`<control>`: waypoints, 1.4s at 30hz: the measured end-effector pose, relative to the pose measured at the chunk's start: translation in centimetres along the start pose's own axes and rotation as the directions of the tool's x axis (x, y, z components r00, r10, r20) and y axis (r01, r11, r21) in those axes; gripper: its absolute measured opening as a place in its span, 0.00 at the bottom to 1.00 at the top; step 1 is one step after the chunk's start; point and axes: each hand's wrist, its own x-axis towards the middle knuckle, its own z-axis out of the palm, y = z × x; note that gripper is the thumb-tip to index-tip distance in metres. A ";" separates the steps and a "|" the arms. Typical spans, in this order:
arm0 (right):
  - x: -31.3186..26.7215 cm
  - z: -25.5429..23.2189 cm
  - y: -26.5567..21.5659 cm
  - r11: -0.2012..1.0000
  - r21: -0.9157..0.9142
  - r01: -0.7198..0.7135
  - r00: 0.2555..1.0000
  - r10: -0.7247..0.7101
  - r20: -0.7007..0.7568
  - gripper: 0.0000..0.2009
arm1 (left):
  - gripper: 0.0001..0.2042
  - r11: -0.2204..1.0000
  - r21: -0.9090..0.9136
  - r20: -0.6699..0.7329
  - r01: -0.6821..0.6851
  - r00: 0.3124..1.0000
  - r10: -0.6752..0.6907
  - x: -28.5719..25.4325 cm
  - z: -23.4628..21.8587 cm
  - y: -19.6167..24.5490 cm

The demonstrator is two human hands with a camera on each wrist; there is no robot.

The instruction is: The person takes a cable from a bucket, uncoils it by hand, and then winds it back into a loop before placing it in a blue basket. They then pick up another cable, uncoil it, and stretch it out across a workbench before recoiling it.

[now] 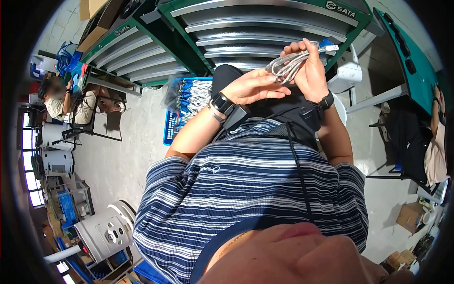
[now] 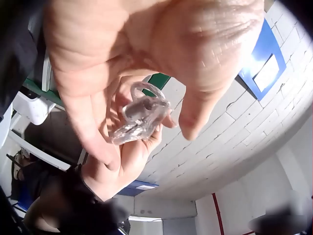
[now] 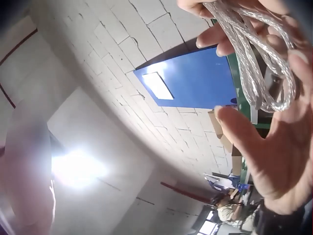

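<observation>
In the head view my right hand [image 1: 312,71] is raised in front of the body and grips a coiled, clear-jacketed silvery USB cable [image 1: 289,66]. The thumb lies across the bundle, and the plug [image 1: 328,48] sticks out past it to the right. My left hand [image 1: 250,86] lies at the lower left end of the loops, fingers extended and palm turned up. The left wrist view shows the left thumb and fingers spread apart, with the cable's loop end [image 2: 143,112] between them. From the right wrist, the loops [image 3: 254,58] hang beside the open left hand [image 3: 279,156].
A blue basket [image 1: 166,128] of bundled cables stands on the floor at the left. Green tool cabinets [image 1: 189,28] with metal drawers rise just ahead. Other people sit at the far left and right, near a green-topped table [image 1: 416,71].
</observation>
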 end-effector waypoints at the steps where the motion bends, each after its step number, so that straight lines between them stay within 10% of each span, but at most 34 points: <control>1: -0.4 1.2 -0.3 1.000 -0.022 0.004 1.000 -0.005 -0.030 0.12 | 0.25 1.000 -0.009 -0.001 0.017 1.000 -0.017 0.0 0.1 0.0; 17: -1.2 2.5 -0.6 0.976 0.215 -0.035 0.994 0.011 0.111 0.15 | 0.11 0.972 0.230 -0.219 -0.054 0.970 0.105 -0.1 1.8 -0.7; 27: -1.9 4.1 -0.9 0.993 0.082 0.084 0.995 -0.088 0.040 0.16 | 0.15 0.981 0.181 -0.169 -0.063 0.981 0.095 -0.4 1.8 -1.2; 32: -2.2 4.5 -1.1 0.996 -0.016 0.093 0.984 -0.090 0.152 0.17 | 0.31 0.986 -0.164 0.023 0.005 1.000 -0.001 -0.1 1.4 -0.9; 42: -2.3 4.6 -1.1 0.999 -0.026 0.040 0.984 -0.035 0.173 0.17 | 0.15 0.998 -0.047 -0.133 0.046 0.990 -0.051 0.0 2.2 -0.4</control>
